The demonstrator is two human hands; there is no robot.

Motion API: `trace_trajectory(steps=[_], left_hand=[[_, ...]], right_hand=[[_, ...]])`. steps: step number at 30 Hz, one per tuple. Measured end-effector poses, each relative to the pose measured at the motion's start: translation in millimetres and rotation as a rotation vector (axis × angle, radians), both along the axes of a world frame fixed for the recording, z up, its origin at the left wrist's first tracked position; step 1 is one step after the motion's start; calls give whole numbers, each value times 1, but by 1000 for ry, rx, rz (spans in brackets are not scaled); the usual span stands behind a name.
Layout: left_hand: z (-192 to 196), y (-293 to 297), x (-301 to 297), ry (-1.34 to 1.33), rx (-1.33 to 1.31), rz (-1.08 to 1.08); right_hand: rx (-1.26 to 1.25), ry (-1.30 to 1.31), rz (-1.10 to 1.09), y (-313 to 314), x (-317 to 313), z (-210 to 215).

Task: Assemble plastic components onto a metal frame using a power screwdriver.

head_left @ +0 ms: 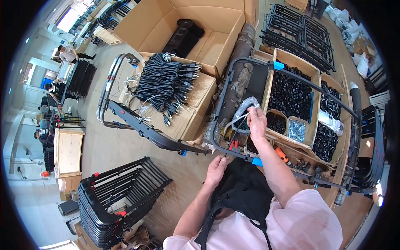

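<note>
The right hand (256, 121) is reaching up to a clear crinkly plastic bag (246, 106), and its fingers are pinching the bag's edge. The bag is sitting over a small round brown tub at the near left corner of the big wooden crate (291, 56). The left hand (216, 168) is lower down, near the person's black apron (246, 189). Its fingers are curling narrow around something thin and dark; what it is, I cannot tell.

A black bent metal tube frame (225, 83) with blue tape bits is lying around the crate, and its near bar is passing between the two hands. Inside the crate, lots of small black plastic parts (289, 93) are piling up. A little bag of shiny silver screws (296, 130) is sitting in a small box beside them.

To the left, a bundle of black cables with plugs (164, 81) is lying on top of a flat brown cardboard box (189, 116). On the floor near the left side, a stack of black metal frames (116, 196) is standing together.
</note>
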State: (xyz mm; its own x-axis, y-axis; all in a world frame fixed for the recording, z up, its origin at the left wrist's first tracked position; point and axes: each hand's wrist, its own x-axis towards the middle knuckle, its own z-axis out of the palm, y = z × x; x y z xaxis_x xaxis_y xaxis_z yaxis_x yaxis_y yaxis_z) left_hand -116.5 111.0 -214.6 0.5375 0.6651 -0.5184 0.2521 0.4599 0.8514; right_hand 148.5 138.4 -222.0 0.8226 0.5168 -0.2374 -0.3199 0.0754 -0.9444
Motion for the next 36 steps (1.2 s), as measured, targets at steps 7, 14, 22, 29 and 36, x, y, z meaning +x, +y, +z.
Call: trace_trajectory(steps=[7,14,22,29,36], left_hand=[[-16,13,12,-31,-199,72],[-19,16,9,-193,-276,93],[-23,20,4,-146,-226,78],[-29,18,11,-133,-246,116],[-28,14,11,-177,-323,204]], right_hand=[[-606,-261,573,-20,-3,4],[-510,-477,548,19,-37,-2],[-564,-598,576,40,-40,6],[-612,-582,786,47,-24,8],[-835,-906,755,3,66,39]])
